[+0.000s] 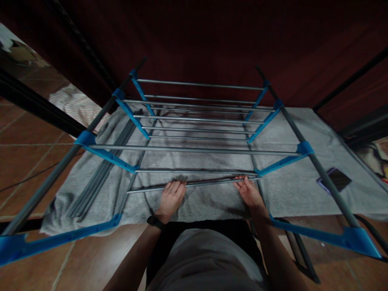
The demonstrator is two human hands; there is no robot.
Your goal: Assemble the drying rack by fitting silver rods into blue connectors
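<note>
A thin grey metal rod (209, 184) runs crosswise, close to my body. My left hand (172, 198) is closed over it left of its middle. Near the rod's right end, my right hand (249, 191) grips it with the fingers, close to a blue plastic bracket (279, 161). The rod's left end lies free, apart from the left bracket (112, 159). Around both hands stands a rack frame of grey tubes and blue brackets, with several crossbars (194, 149) spanning it. Whether the rod's right tip sits in the bracket I cannot tell.
Several loose grey rods (104, 173) lie bundled on the grey blanket (291, 194) at the left. A dark phone (335, 180) rests on the blanket at the right. Long side tubes (51, 184) slope towards me on both sides. A dark red curtain (200, 40) hangs behind.
</note>
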